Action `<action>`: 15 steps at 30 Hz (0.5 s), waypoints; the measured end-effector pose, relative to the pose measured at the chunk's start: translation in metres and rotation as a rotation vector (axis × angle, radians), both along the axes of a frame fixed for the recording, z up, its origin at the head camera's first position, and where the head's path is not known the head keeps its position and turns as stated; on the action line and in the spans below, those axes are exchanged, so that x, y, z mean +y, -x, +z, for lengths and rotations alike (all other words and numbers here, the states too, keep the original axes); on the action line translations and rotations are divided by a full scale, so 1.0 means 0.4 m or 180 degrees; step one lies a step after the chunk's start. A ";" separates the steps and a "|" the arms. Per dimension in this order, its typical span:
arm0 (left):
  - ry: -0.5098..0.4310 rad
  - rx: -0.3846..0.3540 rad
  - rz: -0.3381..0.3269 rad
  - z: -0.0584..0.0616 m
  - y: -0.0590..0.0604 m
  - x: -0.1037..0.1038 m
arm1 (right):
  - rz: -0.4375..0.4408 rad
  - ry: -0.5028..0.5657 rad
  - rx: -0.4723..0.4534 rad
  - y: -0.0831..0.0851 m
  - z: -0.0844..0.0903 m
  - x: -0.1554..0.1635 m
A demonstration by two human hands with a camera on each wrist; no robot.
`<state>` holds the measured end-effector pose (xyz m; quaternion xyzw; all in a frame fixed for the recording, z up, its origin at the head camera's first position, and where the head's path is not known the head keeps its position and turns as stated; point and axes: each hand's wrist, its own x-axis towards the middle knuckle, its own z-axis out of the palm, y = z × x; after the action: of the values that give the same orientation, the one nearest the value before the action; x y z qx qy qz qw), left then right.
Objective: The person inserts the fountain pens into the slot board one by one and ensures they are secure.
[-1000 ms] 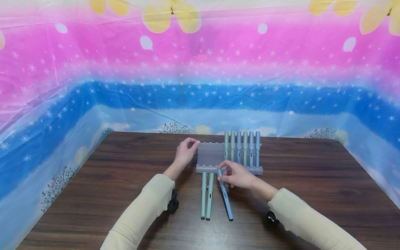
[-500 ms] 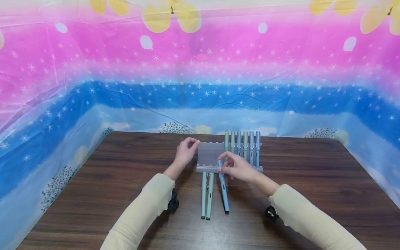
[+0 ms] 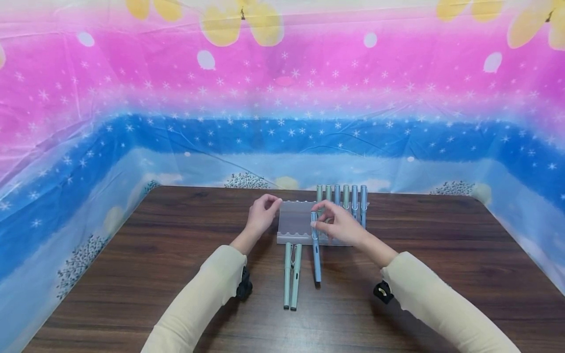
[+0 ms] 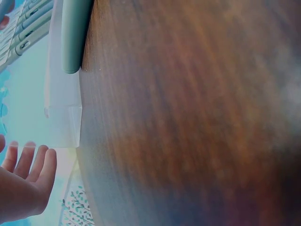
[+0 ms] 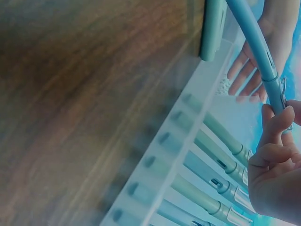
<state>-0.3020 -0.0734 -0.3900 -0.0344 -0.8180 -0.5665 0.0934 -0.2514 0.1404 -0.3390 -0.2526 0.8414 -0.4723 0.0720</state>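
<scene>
Rack as landmark: your right hand pinches a blue pen at the rack's front; your left hand, fingers extended, touches its left end; two green pens lie before it.

From the head view we get bright, even light that shows the patterned backdrop vividly and lays a pale sheen on the bench toward the middle of its near side. Soft-edged shadows spread beneath the left sleeve and the right sleeve. Both wrist views look hazier to us: the bench's grain smears out of focus, with whitish glare in the left one. In the right one, we see the blue capped pen bowed by distortion and the translucent pen rack turned milky.
</scene>
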 end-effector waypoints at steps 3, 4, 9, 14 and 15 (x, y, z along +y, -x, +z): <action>0.0013 0.0001 -0.0005 0.001 -0.001 -0.001 | -0.0048 -0.0033 0.0028 -0.019 0.038 -0.008; 0.0019 0.0004 -0.0009 0.000 -0.001 -0.001 | -0.0057 -0.0044 0.0062 -0.017 0.040 -0.009; 0.0061 0.0017 0.0003 -0.001 0.000 0.000 | -0.0099 -0.0016 0.0153 0.026 0.011 -0.001; 0.0059 0.0011 0.0013 0.001 -0.001 -0.001 | -0.0166 -0.0067 0.0256 0.052 0.004 0.002; 0.0057 0.0011 0.0010 0.001 0.000 -0.001 | -0.0173 -0.0073 0.0287 0.055 0.006 0.001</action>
<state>-0.3018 -0.0737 -0.3895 -0.0350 -0.8229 -0.5590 0.0955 -0.2733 0.1409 -0.3368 -0.2499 0.8557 -0.4526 0.0241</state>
